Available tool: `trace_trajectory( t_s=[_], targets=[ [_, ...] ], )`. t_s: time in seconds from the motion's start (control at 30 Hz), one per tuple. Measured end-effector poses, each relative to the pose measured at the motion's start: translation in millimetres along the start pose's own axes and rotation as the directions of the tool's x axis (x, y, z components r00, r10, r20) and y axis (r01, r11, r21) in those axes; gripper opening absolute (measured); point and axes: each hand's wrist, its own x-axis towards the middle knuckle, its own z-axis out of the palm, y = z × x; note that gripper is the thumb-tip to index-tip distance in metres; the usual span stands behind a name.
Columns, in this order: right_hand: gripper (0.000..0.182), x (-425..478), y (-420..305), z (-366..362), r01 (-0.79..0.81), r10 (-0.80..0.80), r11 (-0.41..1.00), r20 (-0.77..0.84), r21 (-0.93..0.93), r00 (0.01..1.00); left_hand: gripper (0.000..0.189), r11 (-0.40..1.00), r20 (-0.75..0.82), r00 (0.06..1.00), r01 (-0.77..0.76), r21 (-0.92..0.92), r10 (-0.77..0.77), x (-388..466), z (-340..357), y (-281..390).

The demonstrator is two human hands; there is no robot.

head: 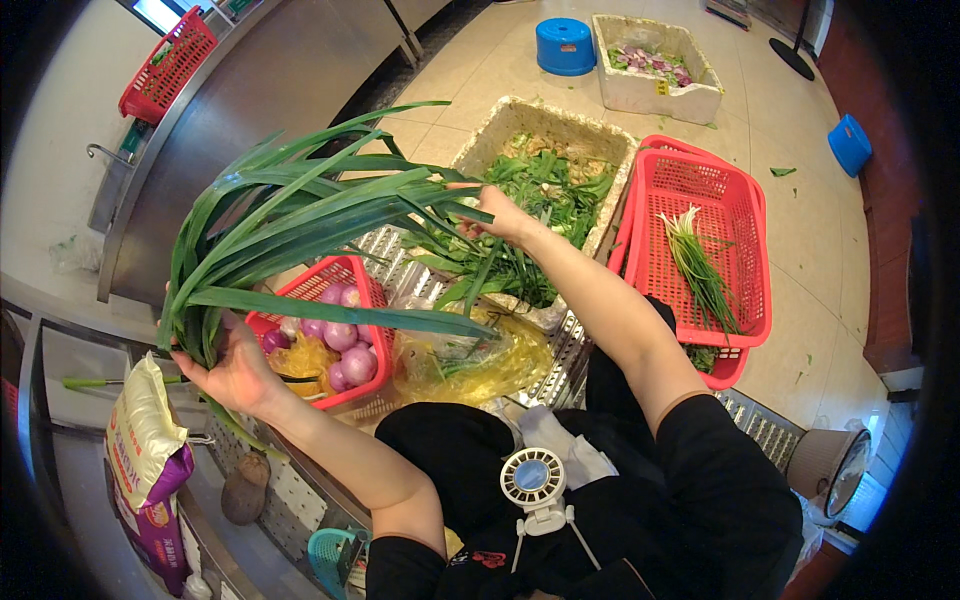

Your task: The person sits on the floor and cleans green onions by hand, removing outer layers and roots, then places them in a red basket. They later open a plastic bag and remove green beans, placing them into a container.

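A large bunch of long green leek-like leaves (300, 210) spans between my hands. My left hand (236, 367) grips its gathered end at the left. At the tips of the leaves, my right hand (495, 217) holds several of them, its fingers partly hidden. Below the right hand stands a foam box (630, 161) full of green leaf scraps (555, 195). Under the leaves sits a red plastic basket (384, 322) with purple onions (341, 335) and a yellow net bag. A yellow plastic bag (480, 360) lies between basket and box.
Stacked red baskets (637, 232) on the right hold a bunch of thin green onions (697, 274). Farther off are a blue plastic stool (564, 49) and another foam box (660, 101) with scraps. A brown gourd (246, 491) and a purple sack (154, 532) lie at the lower left.
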Motion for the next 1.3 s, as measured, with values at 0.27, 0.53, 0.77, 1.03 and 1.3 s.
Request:
trace_trajectory(
  t_s=[0.27,0.53,0.77,1.03,1.3],
  targets=[
    [0.017,6.0,-0.9,10.3,0.106,-0.129,0.947,0.055,0.305,0.99,0.054,0.999,-0.024,1.0,0.017,-0.034,-0.018,-2.1,3.2,1.1],
    [0.023,-8.2,-6.5,14.7,0.136,-0.179,0.926,-0.095,-0.352,0.979,0.054,1.0,-0.017,1.0,0.004,-0.017,-0.004,-2.7,3.2,5.3],
    [0.038,-10.6,-8.7,-7.8,-0.159,0.337,0.725,0.143,-0.67,0.931,0.055,1.0,0.001,1.0,0.001,-0.014,-0.001,0.3,-3.9,23.3],
    [0.028,-1.1,-19.3,-66.8,-0.252,0.128,0.591,-0.219,-0.766,0.967,0.058,1.0,-0.023,1.0,-0.009,0.006,0.009,1.5,-7.6,20.7],
    [0.023,-11.6,-38.5,-31.4,-0.076,0.054,0.994,0.246,0.08,0.968,0.057,1.0,-0.034,0.999,-0.027,-0.015,0.026,4.2,-8.1,20.2]
  ],
)
